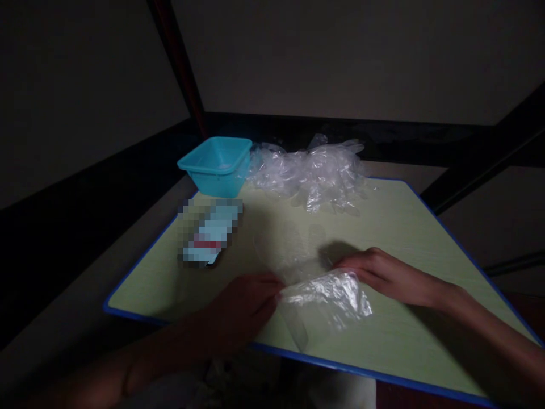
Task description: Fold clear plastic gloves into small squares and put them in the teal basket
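Observation:
A clear, crinkled plastic film [336,298], glove-like in outline, is stretched between my hands over the near part of the table. My left hand [251,301] pinches its left edge, with fingers pressed together. At its upper right edge, my right hand [383,272] grips the plastic between thumb and fingers. Faint, finger-like transparent shapes [293,244] lie flat on the tabletop just beyond my hands. Farther back rests a large loose heap of clear plastic gloves [315,170].
A turquoise basin [217,170] stands at the table's back left corner, touching the heap. In front of it lies a pixelated, flat rectangular object [213,233]. The pale table [426,244] has a blue edge. Dark slanted bars rise behind left and at right.

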`<move>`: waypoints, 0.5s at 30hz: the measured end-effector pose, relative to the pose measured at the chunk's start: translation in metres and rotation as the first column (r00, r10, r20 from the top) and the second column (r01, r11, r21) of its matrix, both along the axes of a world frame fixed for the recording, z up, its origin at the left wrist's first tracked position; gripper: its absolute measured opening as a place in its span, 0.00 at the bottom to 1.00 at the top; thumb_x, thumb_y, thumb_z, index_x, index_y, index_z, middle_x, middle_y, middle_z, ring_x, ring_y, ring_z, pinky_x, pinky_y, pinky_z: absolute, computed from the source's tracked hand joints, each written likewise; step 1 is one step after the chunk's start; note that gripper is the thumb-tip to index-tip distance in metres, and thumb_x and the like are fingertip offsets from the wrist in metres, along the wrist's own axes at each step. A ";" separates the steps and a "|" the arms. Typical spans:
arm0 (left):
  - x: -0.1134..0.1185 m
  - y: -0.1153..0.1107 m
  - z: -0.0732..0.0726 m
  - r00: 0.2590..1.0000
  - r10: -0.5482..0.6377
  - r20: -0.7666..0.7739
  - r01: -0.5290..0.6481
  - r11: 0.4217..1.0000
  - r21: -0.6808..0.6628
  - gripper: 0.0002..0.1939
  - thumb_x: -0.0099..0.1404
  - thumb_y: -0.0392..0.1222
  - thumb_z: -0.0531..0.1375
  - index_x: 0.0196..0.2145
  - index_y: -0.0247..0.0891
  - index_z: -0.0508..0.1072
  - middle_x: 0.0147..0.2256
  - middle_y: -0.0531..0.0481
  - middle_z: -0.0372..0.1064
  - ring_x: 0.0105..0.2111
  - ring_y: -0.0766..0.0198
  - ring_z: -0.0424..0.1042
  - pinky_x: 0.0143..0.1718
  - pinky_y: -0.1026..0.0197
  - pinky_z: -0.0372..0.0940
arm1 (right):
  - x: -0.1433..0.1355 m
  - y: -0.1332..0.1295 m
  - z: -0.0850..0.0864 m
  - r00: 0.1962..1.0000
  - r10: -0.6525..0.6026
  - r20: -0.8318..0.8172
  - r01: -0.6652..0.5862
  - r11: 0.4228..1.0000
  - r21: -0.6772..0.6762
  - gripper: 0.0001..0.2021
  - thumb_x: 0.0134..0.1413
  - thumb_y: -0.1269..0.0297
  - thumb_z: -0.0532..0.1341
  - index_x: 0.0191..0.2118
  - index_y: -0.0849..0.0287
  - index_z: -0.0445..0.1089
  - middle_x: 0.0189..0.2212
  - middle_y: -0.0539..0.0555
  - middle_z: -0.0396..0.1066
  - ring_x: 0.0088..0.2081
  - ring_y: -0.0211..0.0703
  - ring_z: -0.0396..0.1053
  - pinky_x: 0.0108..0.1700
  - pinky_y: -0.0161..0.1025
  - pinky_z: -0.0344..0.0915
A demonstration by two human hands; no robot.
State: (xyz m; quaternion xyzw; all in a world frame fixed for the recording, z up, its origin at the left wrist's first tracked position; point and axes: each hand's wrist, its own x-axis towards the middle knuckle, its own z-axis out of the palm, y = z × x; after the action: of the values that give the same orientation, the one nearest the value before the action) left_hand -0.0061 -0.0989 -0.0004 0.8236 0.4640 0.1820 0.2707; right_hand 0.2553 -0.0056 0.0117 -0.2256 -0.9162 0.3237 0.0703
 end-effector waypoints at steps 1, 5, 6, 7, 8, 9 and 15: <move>-0.001 0.004 0.003 1.000 -0.006 0.016 0.007 0.999 -0.045 0.18 0.66 0.37 0.45 0.35 0.34 0.74 0.36 0.46 0.73 0.38 0.62 0.71 0.42 0.62 0.63 | -0.002 0.003 0.002 1.000 -0.007 0.006 0.007 0.999 -0.036 0.18 0.64 0.60 0.46 0.35 0.61 0.70 0.26 0.53 0.71 0.28 0.39 0.69 0.31 0.37 0.63; -0.005 0.015 0.008 1.000 -0.002 0.018 0.006 0.983 -0.183 0.19 0.66 0.41 0.46 0.28 0.34 0.73 0.26 0.51 0.71 0.30 0.64 0.69 0.33 0.66 0.60 | -0.005 0.011 0.007 1.000 -0.008 0.022 0.011 0.990 -0.142 0.18 0.63 0.59 0.47 0.30 0.61 0.68 0.23 0.50 0.67 0.27 0.37 0.65 0.30 0.36 0.61; -0.006 0.018 0.008 1.000 0.007 0.005 -0.006 0.977 -0.211 0.19 0.66 0.42 0.46 0.26 0.34 0.73 0.24 0.52 0.69 0.28 0.65 0.68 0.30 0.66 0.59 | -0.005 0.012 0.007 1.000 -0.004 0.024 0.008 0.988 -0.152 0.18 0.63 0.59 0.47 0.31 0.61 0.68 0.24 0.50 0.67 0.27 0.37 0.65 0.30 0.36 0.61; -0.008 0.020 0.006 1.000 0.017 -0.006 -0.018 0.971 -0.240 0.19 0.65 0.43 0.47 0.24 0.34 0.72 0.22 0.53 0.67 0.26 0.66 0.67 0.28 0.67 0.57 | -0.005 0.012 0.008 1.000 -0.003 0.027 0.007 0.988 -0.155 0.18 0.63 0.59 0.46 0.31 0.61 0.68 0.24 0.50 0.67 0.27 0.38 0.65 0.30 0.36 0.60; -0.009 0.023 0.005 1.000 0.025 -0.010 -0.027 0.961 -0.275 0.20 0.65 0.44 0.48 0.23 0.34 0.71 0.20 0.54 0.65 0.25 0.66 0.66 0.26 0.67 0.56 | -0.005 0.012 0.008 1.000 -0.003 0.029 0.008 0.988 -0.156 0.18 0.63 0.58 0.46 0.32 0.61 0.68 0.24 0.51 0.67 0.27 0.38 0.65 0.30 0.36 0.60; -0.010 0.026 0.004 1.000 0.031 -0.001 -0.030 0.948 -0.316 0.20 0.64 0.45 0.48 0.21 0.34 0.71 0.19 0.55 0.64 0.23 0.67 0.65 0.25 0.68 0.55 | -0.005 0.013 0.008 1.000 -0.005 0.031 0.010 0.987 -0.158 0.18 0.63 0.58 0.46 0.32 0.61 0.68 0.24 0.51 0.67 0.28 0.38 0.66 0.30 0.36 0.60; -0.007 0.045 -0.001 0.931 0.277 0.237 -0.049 0.739 -0.672 0.12 0.56 0.42 0.54 0.23 0.34 0.74 0.23 0.51 0.72 0.27 0.65 0.70 0.31 0.66 0.62 | -0.008 0.021 0.002 0.997 -0.072 0.008 0.071 0.957 -0.283 0.20 0.62 0.54 0.47 0.32 0.63 0.69 0.29 0.54 0.71 0.33 0.41 0.68 0.38 0.39 0.63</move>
State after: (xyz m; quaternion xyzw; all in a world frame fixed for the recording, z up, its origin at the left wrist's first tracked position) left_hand -0.0136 -0.0539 -0.0012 0.5904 0.5187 0.1629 0.5966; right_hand 0.2471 0.0156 0.0142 -0.2659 -0.8516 0.4489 0.0500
